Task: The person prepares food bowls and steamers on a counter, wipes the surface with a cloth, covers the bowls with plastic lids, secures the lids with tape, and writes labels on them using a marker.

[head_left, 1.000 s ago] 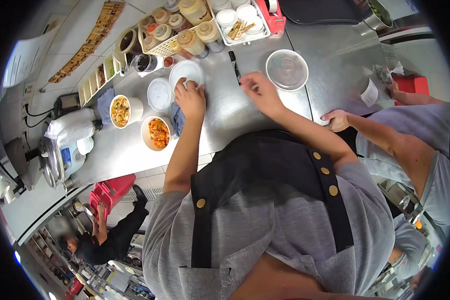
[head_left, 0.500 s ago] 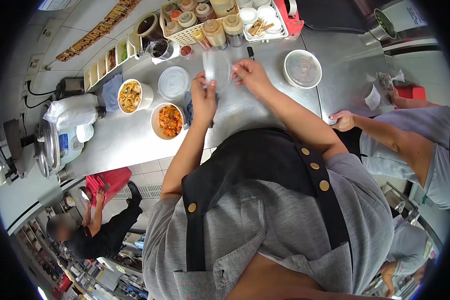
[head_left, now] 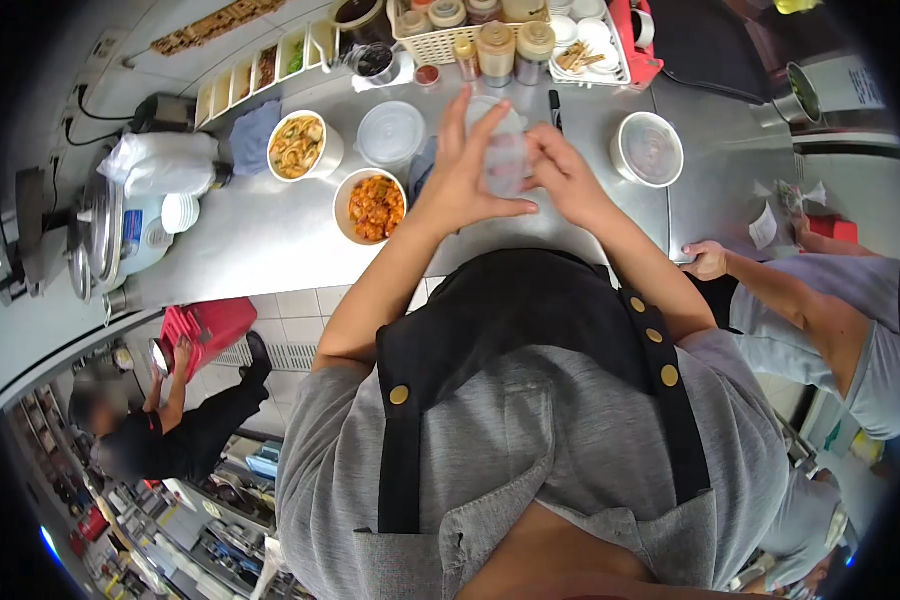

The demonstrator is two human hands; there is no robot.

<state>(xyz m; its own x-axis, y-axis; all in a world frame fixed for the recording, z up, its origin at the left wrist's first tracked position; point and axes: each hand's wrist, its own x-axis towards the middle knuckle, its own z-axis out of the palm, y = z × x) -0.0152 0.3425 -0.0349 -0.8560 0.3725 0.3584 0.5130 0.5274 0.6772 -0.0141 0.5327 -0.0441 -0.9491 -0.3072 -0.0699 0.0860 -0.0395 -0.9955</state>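
Right hand point(head_left: 568, 180) pinching clear lid point(head_left: 508, 165) by its edge, lid up over steel table point(head_left: 260, 245), left hand point(head_left: 463, 178) spread beside lid, contact unclear, second lid point(head_left: 391, 134) near noodle bowl point(head_left: 298, 146) and red-food bowl point(head_left: 373, 208), covered bowl point(head_left: 648, 150) to the right

Capped bottles point(head_left: 495, 53) stand beside a cream basket point(head_left: 433, 46).

Your desk point(head_left: 240, 245): smooth, glossy metal | your tilted lid point(head_left: 507, 165): clear, shiny plastic | your flat lid point(head_left: 390, 135): translucent, smooth plastic | your apron point(head_left: 500, 310): matt cloth, shiny metal-look buttons point(head_left: 399, 396) | your shirt point(head_left: 600, 440): matt, soft-looking cloth
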